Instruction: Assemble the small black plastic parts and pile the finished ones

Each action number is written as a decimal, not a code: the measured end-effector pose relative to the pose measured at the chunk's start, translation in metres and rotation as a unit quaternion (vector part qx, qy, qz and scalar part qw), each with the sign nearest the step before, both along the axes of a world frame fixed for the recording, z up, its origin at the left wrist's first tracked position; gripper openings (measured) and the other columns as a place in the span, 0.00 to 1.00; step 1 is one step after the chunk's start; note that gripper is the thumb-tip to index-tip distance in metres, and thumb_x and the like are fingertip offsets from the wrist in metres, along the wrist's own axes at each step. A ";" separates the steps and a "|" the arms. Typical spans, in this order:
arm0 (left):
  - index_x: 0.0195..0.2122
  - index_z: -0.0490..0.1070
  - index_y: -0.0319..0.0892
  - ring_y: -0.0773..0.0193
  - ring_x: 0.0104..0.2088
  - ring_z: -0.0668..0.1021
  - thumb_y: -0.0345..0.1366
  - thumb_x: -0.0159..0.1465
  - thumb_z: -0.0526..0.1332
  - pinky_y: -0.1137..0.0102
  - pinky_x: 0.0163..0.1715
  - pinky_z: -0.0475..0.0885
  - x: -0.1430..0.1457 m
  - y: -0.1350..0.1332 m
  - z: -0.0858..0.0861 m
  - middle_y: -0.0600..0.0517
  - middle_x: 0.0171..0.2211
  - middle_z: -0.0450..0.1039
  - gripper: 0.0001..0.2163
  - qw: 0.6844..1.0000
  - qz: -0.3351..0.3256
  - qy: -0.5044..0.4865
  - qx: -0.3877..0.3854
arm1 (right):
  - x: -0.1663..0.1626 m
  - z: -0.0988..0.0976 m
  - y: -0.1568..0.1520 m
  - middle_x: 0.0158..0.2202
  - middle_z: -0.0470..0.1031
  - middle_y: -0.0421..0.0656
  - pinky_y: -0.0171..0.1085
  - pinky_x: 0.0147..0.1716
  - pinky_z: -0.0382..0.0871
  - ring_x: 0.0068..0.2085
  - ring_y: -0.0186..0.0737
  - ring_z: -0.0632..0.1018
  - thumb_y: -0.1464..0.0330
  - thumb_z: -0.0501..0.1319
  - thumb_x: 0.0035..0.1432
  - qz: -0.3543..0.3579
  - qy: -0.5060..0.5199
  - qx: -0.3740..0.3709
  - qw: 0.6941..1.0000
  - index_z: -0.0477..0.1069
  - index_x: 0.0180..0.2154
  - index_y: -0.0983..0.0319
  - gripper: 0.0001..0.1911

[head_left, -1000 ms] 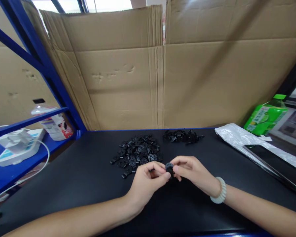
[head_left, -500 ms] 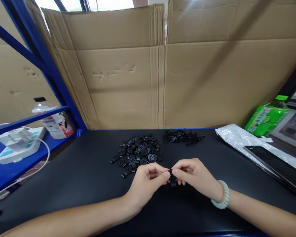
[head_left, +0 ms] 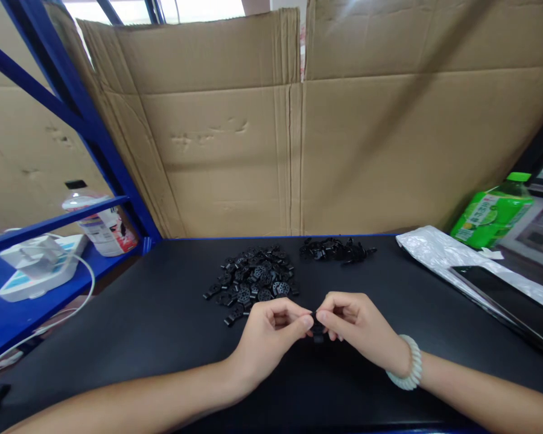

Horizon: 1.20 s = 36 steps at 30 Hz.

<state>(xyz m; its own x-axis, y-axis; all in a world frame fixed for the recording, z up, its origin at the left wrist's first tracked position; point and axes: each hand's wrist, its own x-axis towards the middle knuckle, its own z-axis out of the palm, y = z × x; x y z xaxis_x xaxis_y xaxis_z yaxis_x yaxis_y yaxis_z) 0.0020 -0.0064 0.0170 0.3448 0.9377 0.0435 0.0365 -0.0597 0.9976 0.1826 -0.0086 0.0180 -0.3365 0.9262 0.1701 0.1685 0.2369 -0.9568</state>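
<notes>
Between my two hands is a small black plastic part [head_left: 318, 331], partly covered by my fingertips. My left hand [head_left: 276, 328] pinches its left side with thumb and forefinger. From the right, my right hand [head_left: 355, 322] pinches the same part, thumb and fingers closed together. A pile of black round perforated pieces with short tabs [head_left: 253, 277] lies just beyond my left hand. Behind my right hand sits a smaller heap of thin black pieces [head_left: 337, 250], whose exact kind I cannot make out.
On the right, a phone [head_left: 511, 301] rests on a silvery bag [head_left: 420, 241], with a green bottle [head_left: 484, 214] behind. A blue shelf at left holds a power strip [head_left: 40, 271] and another bottle [head_left: 104, 226]. Cardboard [head_left: 221, 150] walls off the black table [head_left: 163, 325].
My hands stay closed on the small black part, with only a slight shift of the right fingers. The whole view has moved very slightly.
</notes>
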 end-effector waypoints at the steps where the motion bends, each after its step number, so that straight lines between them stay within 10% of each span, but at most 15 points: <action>1: 0.29 0.76 0.37 0.65 0.26 0.76 0.36 0.56 0.65 0.73 0.30 0.71 0.000 0.001 0.000 0.51 0.24 0.76 0.07 1.000 -0.001 0.004 0.008 | 0.000 -0.001 0.001 0.22 0.70 0.39 0.31 0.23 0.67 0.23 0.31 0.71 0.62 0.60 0.56 0.011 0.007 -0.007 1.000 0.70 0.26 0.64 0.12; 8: 0.32 0.76 0.37 0.60 0.31 0.78 0.37 0.57 0.62 0.71 0.32 0.72 -0.021 0.037 0.029 0.48 0.30 0.79 0.08 0.968 0.088 0.151 0.181 | 0.010 -0.006 0.015 0.30 0.75 0.43 0.35 0.30 0.69 0.29 0.35 0.73 0.59 0.59 0.57 0.001 0.007 -0.007 1.000 0.74 0.35 0.63 0.14; 15: 0.26 0.79 0.42 0.59 0.28 0.78 0.36 0.53 0.63 0.69 0.33 0.70 -0.083 0.094 0.068 0.50 0.26 0.80 0.06 0.894 0.105 0.346 0.264 | 0.021 -0.009 0.024 0.25 0.72 0.44 0.37 0.30 0.61 0.28 0.35 0.70 0.62 0.54 0.59 -0.058 -0.028 0.050 0.997 0.56 0.07 0.62 0.30; 25: 0.37 0.78 0.42 0.59 0.34 0.78 0.33 0.57 0.59 0.67 0.38 0.69 -0.067 0.080 0.057 0.49 0.34 0.80 0.10 0.870 0.141 0.348 0.321 | 0.029 -0.010 0.030 0.27 0.73 0.45 0.40 0.33 0.64 0.30 0.41 0.70 0.75 0.50 0.37 -0.075 0.017 0.053 0.996 0.55 0.08 0.61 0.12; 36: 0.38 0.77 0.40 0.64 0.29 0.76 0.26 0.57 0.57 0.74 0.29 0.68 0.000 0.002 -0.007 0.48 0.33 0.78 0.12 0.939 -0.138 0.199 0.245 | 0.113 -0.005 0.092 0.26 0.71 0.43 0.42 0.35 0.61 0.31 0.43 0.68 0.68 0.55 0.44 -0.319 -0.190 0.218 0.903 0.70 0.26 0.61 0.06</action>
